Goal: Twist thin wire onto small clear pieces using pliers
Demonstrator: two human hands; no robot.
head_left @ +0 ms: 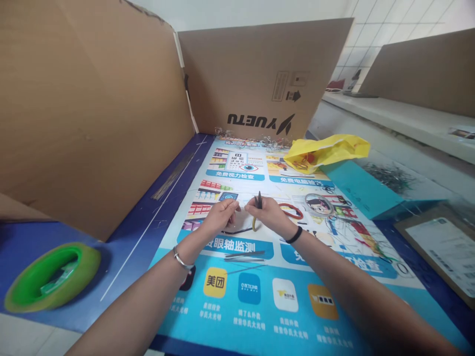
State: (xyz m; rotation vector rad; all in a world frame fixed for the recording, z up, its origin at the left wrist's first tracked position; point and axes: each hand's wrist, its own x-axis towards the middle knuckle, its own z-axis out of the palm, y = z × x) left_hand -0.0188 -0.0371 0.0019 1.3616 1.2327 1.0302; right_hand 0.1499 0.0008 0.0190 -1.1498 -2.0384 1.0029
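Fingertips (234, 204) of the left hand (221, 215) press narrowly together above the poster (237, 319), a smooth printed sheet; whether they pinch a fine wire cannot be told. Right hand (270, 213), above the poster's middle, grips a slim tool (259, 200), its dark, pointed tip upward, its curved yellow handle below the fingers. Thin, straight rods (245, 256) lie roughly parallel on the poster's nearer half; a rounded red loop (291, 211) rests right of its middle. Wiry tangles (270, 144) line the poster's far edge. Crumpled yellow bag (328, 152), thin and film-like, covers its far right corner. More rods (172, 178), bundled straight, lie left of the poster, as does a ring-shaped tape roll (29, 279) with a green core. Matt, flat cardboard (89, 109) stands left of and behind the poster.
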